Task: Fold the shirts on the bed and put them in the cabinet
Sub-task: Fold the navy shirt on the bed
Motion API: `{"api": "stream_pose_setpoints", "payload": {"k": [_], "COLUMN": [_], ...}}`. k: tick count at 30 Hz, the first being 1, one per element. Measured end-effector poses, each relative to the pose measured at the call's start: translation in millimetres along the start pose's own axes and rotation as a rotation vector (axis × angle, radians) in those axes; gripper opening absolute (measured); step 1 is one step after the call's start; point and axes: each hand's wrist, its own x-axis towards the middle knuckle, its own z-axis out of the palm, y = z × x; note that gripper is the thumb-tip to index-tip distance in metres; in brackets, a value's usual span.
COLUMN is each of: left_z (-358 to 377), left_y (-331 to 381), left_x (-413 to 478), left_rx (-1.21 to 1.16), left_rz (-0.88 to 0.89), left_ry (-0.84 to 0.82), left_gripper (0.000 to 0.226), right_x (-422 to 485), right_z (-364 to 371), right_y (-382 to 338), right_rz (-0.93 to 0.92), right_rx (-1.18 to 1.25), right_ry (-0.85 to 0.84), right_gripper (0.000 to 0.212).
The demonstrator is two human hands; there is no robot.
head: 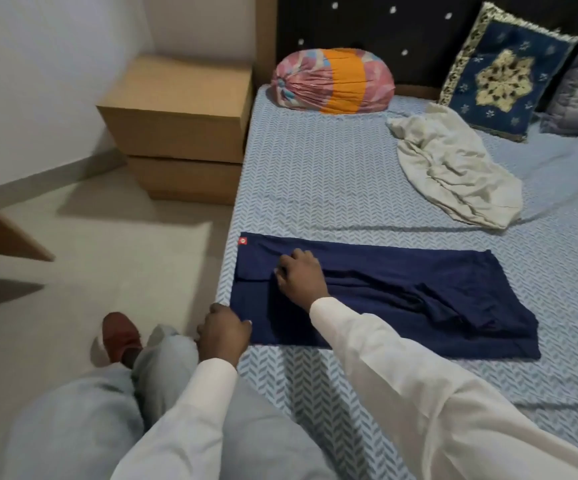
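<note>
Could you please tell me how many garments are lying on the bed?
2: a navy shirt at the near edge of the bed, and a crumpled off-white garment farther up, near the blue cushion. Others may lie out of view.

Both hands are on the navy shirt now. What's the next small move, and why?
Probably fold the left end over to the right. The navy shirt lies as a long band, the left hand pinches its near left corner, and the right hand grips the cloth just inside that end, where it is wrinkled. The cream shirt lies crumpled beyond.
</note>
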Motion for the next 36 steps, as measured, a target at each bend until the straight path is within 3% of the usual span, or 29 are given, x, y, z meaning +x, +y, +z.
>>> {"api": "stream_pose_setpoints", "payload": {"k": [5, 7, 10, 12, 16, 18, 20, 22, 24, 29, 32, 34, 36], "left_z": [-9, -11, -13, -14, -9, -7, -3, 5, 16, 38, 46, 50, 52], "left_y": [-7, -8, -4, -2, 2, 5, 8, 14, 20, 29, 31, 31, 29], "left_x": [4, 8, 8, 4, -4, -9, -18, -27, -33, -39, -33, -32, -33], "left_rx": [-0.186, -0.272, -0.443, -0.525, -0.591, -0.54, -0.494, -0.442, -0.344, -0.089, -0.047, -0.029, -0.05], "left_rz": [-0.031, -0.048, -0.045, -0.032, 0.018, 0.085, 0.164, 0.263, 0.351, 0.469, 0.509, 0.542, 0.543], "left_ry": [-0.096, -0.135, -0.167, -0.153, -0.055, 0.047, 0.113, 0.14, 0.135, 0.055, -0.065, -0.154, -0.14], "left_gripper": [0.052, 0.045, 0.027, 0.038, 0.015, 0.006, 0.01, 0.011, 0.014, 0.011, 0.025, 0.04, 0.044], "right_x": [34, 48, 60, 63, 66, 72, 73, 66, 55, 39, 37, 32, 27], "right_z": [8, 5, 1, 5, 4, -6, -17, -28, -34, -31, -30, -29, -23], "right_y": [-71, -88, -100, -105, -103, -88, -67, -40, -11, 32, 35, 28, 19], "right_rz": [0.191, 0.258, 0.282, 0.3, 0.247, 0.332, 0.503, 0.705, 0.782, 0.703, 0.616, 0.493, 0.291], "right_rx": [0.044, 0.017, -0.097, -0.128, -0.111, 0.064, 0.435, 0.881, 1.027, 0.913, 0.6, 0.322, 0.24], "right_ry": [-0.228, -0.287, -0.387, -0.387, -0.333, -0.316, -0.385, -0.445, -0.381, -0.276, -0.194, -0.123, -0.054], "right_gripper": [0.073, 0.082, 0.083, 0.08, 0.054, 0.048, 0.041, 0.01, 0.01, 0.025, 0.022, 0.043, 0.06]}}
